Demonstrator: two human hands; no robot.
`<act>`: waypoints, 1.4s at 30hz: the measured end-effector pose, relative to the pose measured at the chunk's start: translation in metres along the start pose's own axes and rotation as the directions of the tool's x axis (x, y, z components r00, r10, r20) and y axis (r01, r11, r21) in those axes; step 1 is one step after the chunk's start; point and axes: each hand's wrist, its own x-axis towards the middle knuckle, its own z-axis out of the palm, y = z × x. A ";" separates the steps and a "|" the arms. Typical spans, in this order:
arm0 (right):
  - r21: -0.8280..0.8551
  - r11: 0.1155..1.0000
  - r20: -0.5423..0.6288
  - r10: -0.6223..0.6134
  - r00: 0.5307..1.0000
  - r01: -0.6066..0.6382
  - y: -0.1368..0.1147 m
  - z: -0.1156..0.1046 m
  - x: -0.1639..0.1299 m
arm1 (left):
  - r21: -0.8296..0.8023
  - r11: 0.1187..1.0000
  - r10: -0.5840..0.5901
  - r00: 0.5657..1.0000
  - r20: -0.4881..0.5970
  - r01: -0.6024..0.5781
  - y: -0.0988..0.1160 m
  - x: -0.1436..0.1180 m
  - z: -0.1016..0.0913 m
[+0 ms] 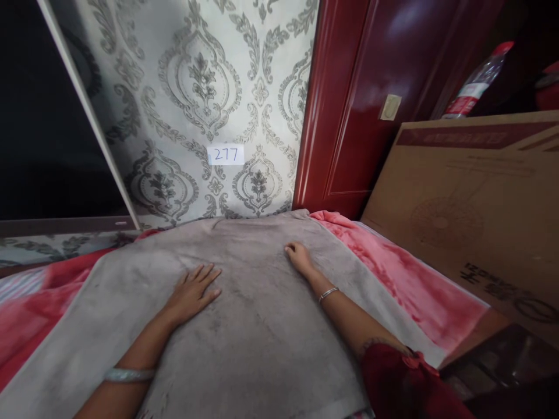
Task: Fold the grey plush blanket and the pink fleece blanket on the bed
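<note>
Both hands are flat on the soft grey plush towel (244, 326) spread over the red-pink fleece blanket (393, 273) on the bed, left hand (194, 291) fingers splayed, right hand (299, 256) palm-down further up, gripping nothing, probably pinning it smooth.

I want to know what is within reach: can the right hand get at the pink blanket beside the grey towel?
Probably yes. The right hand lies flat on the grey towel, and nothing stands between it and the pink blanket.
</note>
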 end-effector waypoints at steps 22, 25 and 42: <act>-0.128 0.990 0.037 -0.055 0.998 0.059 -0.010 0.011 -0.008 | 0.010 0.999 -0.032 0.995 0.091 0.031 0.002 0.002 -0.009; -0.137 0.990 0.026 -0.037 0.999 0.040 -0.012 0.010 -0.007 | 0.088 0.995 -0.053 0.983 0.178 0.038 0.018 0.014 -0.031; -0.085 0.995 0.010 -0.059 0.998 0.059 -0.004 0.017 0.000 | 0.045 0.974 0.225 0.971 -0.083 -0.222 0.136 0.117 0.016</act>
